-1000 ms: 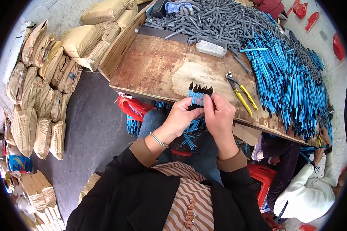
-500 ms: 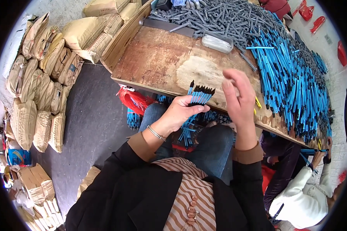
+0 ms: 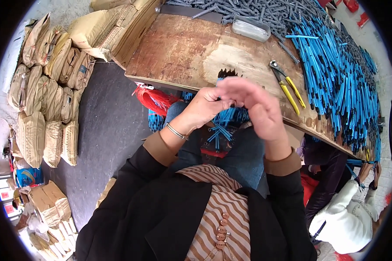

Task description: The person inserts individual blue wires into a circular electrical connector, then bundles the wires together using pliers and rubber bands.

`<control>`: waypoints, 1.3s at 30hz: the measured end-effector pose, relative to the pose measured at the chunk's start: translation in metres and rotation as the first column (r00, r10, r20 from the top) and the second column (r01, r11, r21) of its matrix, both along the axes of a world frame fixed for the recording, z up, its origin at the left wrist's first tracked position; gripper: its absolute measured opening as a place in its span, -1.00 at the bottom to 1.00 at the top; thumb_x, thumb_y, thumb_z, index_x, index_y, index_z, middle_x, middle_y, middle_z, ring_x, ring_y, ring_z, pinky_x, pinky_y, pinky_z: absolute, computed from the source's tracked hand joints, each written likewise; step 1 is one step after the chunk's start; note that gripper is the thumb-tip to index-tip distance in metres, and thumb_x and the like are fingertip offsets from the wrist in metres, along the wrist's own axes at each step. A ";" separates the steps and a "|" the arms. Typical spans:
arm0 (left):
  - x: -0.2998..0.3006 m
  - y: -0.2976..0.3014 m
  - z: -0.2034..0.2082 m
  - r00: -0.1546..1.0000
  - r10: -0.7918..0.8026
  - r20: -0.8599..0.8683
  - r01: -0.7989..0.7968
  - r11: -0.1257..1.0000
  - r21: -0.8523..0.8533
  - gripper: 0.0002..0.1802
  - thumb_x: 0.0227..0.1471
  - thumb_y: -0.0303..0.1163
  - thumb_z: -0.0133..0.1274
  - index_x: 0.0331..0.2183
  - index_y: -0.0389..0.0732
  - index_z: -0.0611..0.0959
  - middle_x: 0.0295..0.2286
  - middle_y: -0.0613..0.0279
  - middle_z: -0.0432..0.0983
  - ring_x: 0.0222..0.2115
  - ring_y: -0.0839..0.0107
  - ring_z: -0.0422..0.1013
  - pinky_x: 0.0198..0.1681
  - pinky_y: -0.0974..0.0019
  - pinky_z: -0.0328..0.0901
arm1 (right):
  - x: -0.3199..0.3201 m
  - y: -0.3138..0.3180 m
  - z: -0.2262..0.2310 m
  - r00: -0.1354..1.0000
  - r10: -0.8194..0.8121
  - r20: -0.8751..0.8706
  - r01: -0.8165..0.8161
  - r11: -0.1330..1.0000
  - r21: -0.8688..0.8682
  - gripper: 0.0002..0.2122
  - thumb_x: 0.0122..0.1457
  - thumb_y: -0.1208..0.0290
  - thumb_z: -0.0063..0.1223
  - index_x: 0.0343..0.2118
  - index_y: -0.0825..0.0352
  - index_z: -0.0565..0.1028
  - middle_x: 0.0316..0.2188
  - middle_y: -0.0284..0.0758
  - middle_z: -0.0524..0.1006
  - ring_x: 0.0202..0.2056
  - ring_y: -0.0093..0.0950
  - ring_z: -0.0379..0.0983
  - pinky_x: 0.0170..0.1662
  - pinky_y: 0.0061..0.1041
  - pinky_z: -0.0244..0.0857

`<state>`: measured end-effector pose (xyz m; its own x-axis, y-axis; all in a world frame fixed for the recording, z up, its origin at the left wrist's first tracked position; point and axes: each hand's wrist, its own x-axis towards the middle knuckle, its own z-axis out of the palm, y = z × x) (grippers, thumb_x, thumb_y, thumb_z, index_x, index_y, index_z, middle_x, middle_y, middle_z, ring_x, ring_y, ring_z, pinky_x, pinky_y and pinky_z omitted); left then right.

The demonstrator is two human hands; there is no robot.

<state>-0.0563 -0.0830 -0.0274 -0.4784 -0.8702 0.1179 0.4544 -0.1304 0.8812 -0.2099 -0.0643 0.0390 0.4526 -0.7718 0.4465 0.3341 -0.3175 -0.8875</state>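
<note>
My left hand is closed around a bundle of slim blue sticks with black brush-like tips, held upright just off the table's near edge. My right hand is raised against the bundle's near side, its fingers stretched toward my left hand and blurred. It covers much of the bundle, so only the black tips and a little blue show above it. More blue sticks show below the hands, above my lap. Yellow-handled pliers lie on the wooden table, to the right of my right hand.
A large heap of blue sticks covers the table's right side; grey plastic pieces are piled behind. A clear tray holds thin white sticks. Red strands hang below the edge. Paper sacks stand left; a white-clad person works at right.
My right hand has swung left, from beside the bundle to in front of it. The pliers, mostly hidden behind that hand before, now show whole. The view has shifted slightly.
</note>
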 end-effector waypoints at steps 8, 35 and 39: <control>0.004 0.002 0.004 0.972 -0.002 0.235 0.029 0.993 -0.111 -0.78 0.04 -0.54 -0.01 -0.20 -0.30 0.54 -0.33 0.15 0.55 -0.27 0.44 0.46 -0.12 0.35 0.33 | 0.026 0.083 -0.027 0.919 0.076 -0.387 -0.197 0.938 -0.284 -0.62 0.06 0.28 0.10 -0.14 0.43 0.39 -0.22 -0.15 0.46 -0.20 -0.23 0.42 -0.11 -0.37 0.28; 0.014 -0.022 0.017 0.977 -0.175 0.121 0.109 0.899 0.425 -0.82 0.06 -0.47 -0.01 -0.26 -0.31 0.56 -0.41 0.15 0.55 -0.33 0.45 0.47 -0.24 0.42 0.35 | -0.043 -0.261 0.010 -0.297 -0.566 -0.769 -0.010 0.807 -0.590 -0.86 0.04 0.43 -0.06 -0.44 0.30 0.54 -0.42 -0.20 0.55 -0.33 -0.23 0.51 -0.30 -0.31 0.40; 0.012 -0.021 0.013 0.983 -0.154 0.097 0.096 0.891 0.443 -0.83 0.05 -0.46 0.01 -0.27 -0.31 0.56 -0.42 0.14 0.55 -0.34 0.43 0.48 -0.24 0.39 0.37 | -0.041 -0.256 0.003 -0.341 -0.637 -0.692 -0.069 0.751 -0.657 -0.87 0.03 0.46 -0.10 -0.48 0.29 0.52 -0.46 -0.21 0.54 -0.33 -0.25 0.51 -0.32 -0.32 0.41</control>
<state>-0.0447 -0.1036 -0.0144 -0.5719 -0.7524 -0.3270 0.2985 -0.5621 0.7713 -0.2511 -0.3200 0.0423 0.3178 -0.9463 0.0599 -0.9239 -0.2948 0.2438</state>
